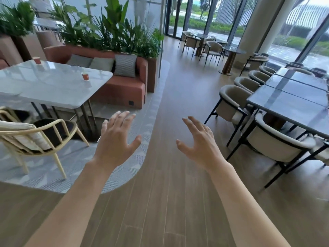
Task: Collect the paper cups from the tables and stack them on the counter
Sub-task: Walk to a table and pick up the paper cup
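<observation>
Over the wooden floor [169, 175]: we hold both hands out, apart, palms down.
Left hand [115, 139]: fingers spread, holding nothing.
Right hand [199, 139]: fingers spread, holding nothing.
Near cup [85, 76]: we see it upright on the white bench [53, 86], by the edge nearest the sofa [124, 86].
Far cup [37, 60]: upright at the bench's far edge.

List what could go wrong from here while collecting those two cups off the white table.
1. The rattan chair stands between the person and the white table; reaching past it for the near cup could mean a bump or an awkward stretch.
2. The far cup sits near the table's back edge, so a nudge might tip it off.
3. Left hand and right hand are empty; cups holding liquid could spill when stacked.
</observation>
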